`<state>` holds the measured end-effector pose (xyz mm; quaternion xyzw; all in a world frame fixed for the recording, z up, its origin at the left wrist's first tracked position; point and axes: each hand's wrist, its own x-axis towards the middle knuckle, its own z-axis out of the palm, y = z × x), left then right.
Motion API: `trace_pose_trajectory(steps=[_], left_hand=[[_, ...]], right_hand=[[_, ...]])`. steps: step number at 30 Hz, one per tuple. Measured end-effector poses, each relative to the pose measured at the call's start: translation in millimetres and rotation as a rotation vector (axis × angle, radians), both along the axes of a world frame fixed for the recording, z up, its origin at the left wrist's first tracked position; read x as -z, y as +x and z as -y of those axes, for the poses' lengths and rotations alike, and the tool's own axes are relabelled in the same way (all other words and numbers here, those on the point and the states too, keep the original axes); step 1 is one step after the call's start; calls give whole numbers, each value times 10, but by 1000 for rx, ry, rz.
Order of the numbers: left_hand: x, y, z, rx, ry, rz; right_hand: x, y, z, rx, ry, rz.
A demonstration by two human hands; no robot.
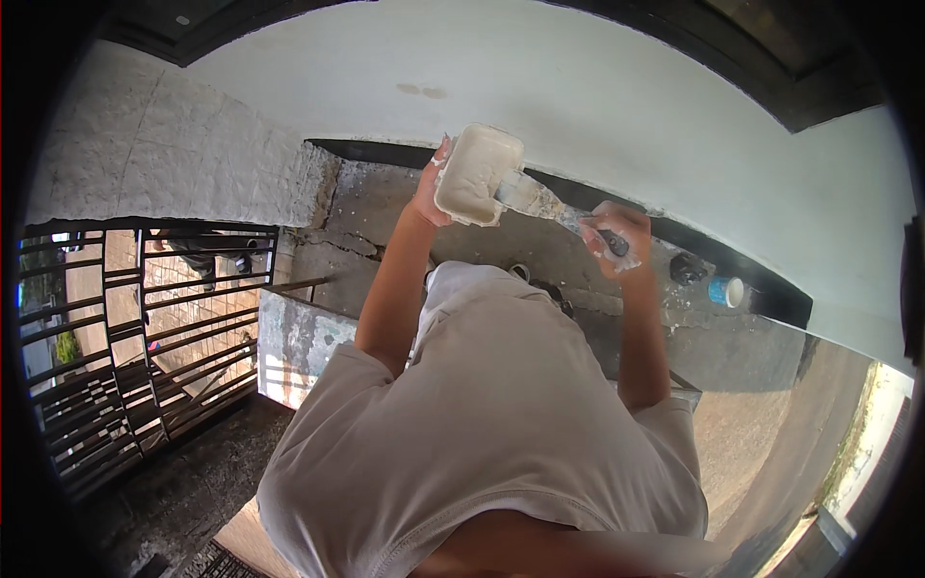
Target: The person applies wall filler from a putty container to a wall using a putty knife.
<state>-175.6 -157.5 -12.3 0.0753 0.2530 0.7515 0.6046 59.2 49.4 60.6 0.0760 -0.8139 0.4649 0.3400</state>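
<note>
My left hand [435,188], smeared with white, grips a rectangular cream tray [469,154] holding pale paste at its left side. My right hand [617,241] is closed around the handle of a paste-caked putty knife [542,200], whose broad blade rests in the tray's right part. Both hands are raised in front of the white wall [443,63], over the grey ledge at its foot.
A blue cup [725,292] and a dark lump [687,268] sit on the speckled concrete [366,193] at right. Black metal railing [125,337] is at left, with a person's legs [202,260] beyond it. A stained board [289,356] crosses below me.
</note>
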Motion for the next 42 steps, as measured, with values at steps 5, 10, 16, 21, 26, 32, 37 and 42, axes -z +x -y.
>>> trace_pose_trajectory(steps=[5,10,16,21,26,32,37,42], left_hand=[[111,-80,32,49,33,60],[241,-41,108,139,152,107],[234,-63,123,-13,-176,-105],[190,-218,255,91,-205,-158],[15,-423,412,124,-245,-167],[-79,-743,546,208,-247,-307],[-36,-928,597,299,-205,-321],[38,-1009,601,346,-156,-203]], right_hand=[[137,160,-24,118,-32,74],[118,146,140,295,-630,-38],[68,-136,440,378,-731,124],[-78,-532,694,485,-727,102],[-51,-856,844,500,-553,185],[-31,-1042,1121,670,-331,383],[106,-1030,1317,785,-250,345],[21,-1051,1716,927,-366,305]])
